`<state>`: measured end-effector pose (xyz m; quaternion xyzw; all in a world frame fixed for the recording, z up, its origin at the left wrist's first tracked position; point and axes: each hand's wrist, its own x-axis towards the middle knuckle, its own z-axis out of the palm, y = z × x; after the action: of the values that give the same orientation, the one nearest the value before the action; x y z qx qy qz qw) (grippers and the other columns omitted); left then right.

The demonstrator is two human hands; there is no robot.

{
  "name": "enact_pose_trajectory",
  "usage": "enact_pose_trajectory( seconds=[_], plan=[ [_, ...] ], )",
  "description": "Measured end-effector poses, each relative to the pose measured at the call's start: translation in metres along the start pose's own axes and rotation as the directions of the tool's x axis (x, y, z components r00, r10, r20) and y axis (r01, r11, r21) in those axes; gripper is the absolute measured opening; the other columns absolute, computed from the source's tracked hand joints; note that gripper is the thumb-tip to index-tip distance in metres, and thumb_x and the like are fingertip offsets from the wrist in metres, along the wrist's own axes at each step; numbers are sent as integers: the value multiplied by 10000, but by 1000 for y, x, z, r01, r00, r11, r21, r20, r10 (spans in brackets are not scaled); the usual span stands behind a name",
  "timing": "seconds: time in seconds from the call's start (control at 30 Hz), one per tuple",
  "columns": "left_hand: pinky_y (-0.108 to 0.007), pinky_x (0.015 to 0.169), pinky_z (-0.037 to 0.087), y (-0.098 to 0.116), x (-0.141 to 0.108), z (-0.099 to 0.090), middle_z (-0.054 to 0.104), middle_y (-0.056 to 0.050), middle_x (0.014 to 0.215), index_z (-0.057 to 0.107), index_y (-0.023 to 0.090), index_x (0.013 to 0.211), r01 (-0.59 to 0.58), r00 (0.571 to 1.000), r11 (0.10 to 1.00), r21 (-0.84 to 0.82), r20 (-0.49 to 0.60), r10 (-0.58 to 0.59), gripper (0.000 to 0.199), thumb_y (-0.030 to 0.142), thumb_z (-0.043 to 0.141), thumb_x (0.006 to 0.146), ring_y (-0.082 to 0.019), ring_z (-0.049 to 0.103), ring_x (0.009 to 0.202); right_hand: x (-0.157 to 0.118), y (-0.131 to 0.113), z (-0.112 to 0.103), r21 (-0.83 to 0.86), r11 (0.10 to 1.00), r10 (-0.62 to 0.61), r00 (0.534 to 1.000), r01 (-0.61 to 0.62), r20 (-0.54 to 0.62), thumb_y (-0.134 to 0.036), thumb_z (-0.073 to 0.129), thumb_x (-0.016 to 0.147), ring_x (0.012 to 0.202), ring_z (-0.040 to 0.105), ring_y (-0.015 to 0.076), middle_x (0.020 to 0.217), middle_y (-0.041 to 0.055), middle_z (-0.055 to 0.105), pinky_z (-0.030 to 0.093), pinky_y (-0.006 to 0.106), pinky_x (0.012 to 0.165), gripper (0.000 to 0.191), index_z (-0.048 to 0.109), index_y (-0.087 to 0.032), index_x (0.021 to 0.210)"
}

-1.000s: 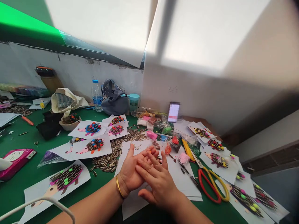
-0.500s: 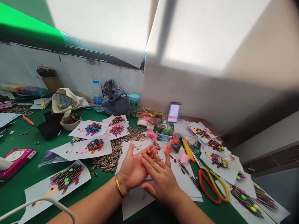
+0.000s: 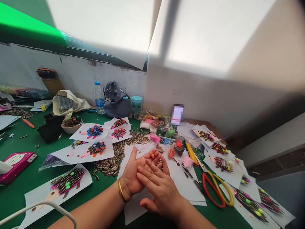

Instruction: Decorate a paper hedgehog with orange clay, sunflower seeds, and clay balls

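My left hand [image 3: 134, 171] is palm up with its fingers stretched out. A small orange clay ball [image 3: 152, 156] lies on its fingers. Across the left palm rests my right hand [image 3: 162, 187], palm down and flat, its fingertips just short of the ball. Beneath both hands are white paper sheets [image 3: 183, 181]. A lump of orange clay [image 3: 171, 152] sits on the paper beyond the right fingers, near some pink clay [image 3: 188, 161]. Part of a seed-covered shape [image 3: 160, 164] shows between the hands.
Sunflower seeds [image 3: 111, 162] are heaped left of the paper. Scissors [image 3: 216, 190] and a yellow comb-like strip [image 3: 192, 154] lie on the right. Hedgehog pictures [image 3: 69, 183] flank both sides. Behind stand a water bottle [image 3: 98, 98], a grey bag [image 3: 116, 103] and a phone [image 3: 177, 114].
My right hand has slid back across the left palm toward the wrist, uncovering more of the left fingers and the orange clay lump on the paper. The ball stays on the left fingers.
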<state>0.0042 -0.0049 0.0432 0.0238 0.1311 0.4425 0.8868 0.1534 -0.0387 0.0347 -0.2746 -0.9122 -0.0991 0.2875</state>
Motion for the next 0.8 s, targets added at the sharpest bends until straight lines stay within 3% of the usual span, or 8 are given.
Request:
enact_pose_trajectory(
  seconds=[0.07,0.17,0.23,0.33,0.47,0.57,0.67,0.8],
  plan=[
    [-415,1084,367,-1,0,-1,638,-186,1178,498,58,1316,28,1000,1000,5,-9,-28,730,646,347,911,-273,582,1156,0,0,1,-44,998,49,999,-49,2,-642,350,928,1411,320,284,1405,68,529,-72,508,1200,687,483,-147,1384],
    [-388,1094,356,0,0,0,628,-187,1193,471,49,1343,20,999,1000,-10,32,-20,740,640,350,914,-258,582,1155,0,2,1,-44,993,104,993,-106,-47,-579,354,955,1414,310,296,1381,59,554,-104,563,1177,608,491,-162,1376],
    [-375,1083,371,1,0,2,630,-192,1180,471,45,1341,-2,999,1000,-9,33,3,760,655,342,908,-251,595,1135,0,3,1,-3,998,59,996,-59,-64,-550,349,964,1411,318,292,1344,37,591,-81,586,1176,552,531,-187,1339],
    [-401,1069,391,0,0,2,639,-198,1161,482,40,1329,1,1000,1000,3,-23,-1,769,664,352,898,-273,592,1145,0,2,1,-1,1000,8,999,-8,-33,-597,368,939,1415,311,285,1373,50,564,-33,534,1201,609,536,-167,1336],
    [-406,1085,378,0,1,0,622,-198,1208,454,40,1357,9,1000,1000,4,-9,-9,773,657,358,901,-274,559,1196,0,3,2,-34,996,86,996,-88,-34,-570,392,943,1415,305,303,1376,89,559,-87,568,1177,604,508,-150,1361],
    [-389,1070,394,1,1,0,632,-198,1188,469,46,1346,-19,1000,1000,13,8,19,775,667,344,899,-261,584,1161,-1,3,2,12,999,41,998,-41,-36,-542,396,947,1402,337,295,1298,63,629,-59,597,1172,525,553,-206,1317],
    [-419,1070,391,1,2,-1,656,-185,1143,502,62,1317,2,1000,1000,4,-17,-2,754,669,346,897,-271,612,1113,-1,2,3,6,1000,5,1000,-5,-9,-612,391,923,1404,335,282,1342,69,594,-12,553,1193,615,522,-191,1352],
    [-388,1085,373,2,3,-3,641,-188,1180,496,56,1325,11,1000,1000,-8,8,-11,756,664,352,900,-265,584,1167,1,2,3,-19,996,90,996,-90,-21,-569,391,943,1402,338,291,1379,77,557,-47,555,1187,597,504,-161,1364]
  ],
)
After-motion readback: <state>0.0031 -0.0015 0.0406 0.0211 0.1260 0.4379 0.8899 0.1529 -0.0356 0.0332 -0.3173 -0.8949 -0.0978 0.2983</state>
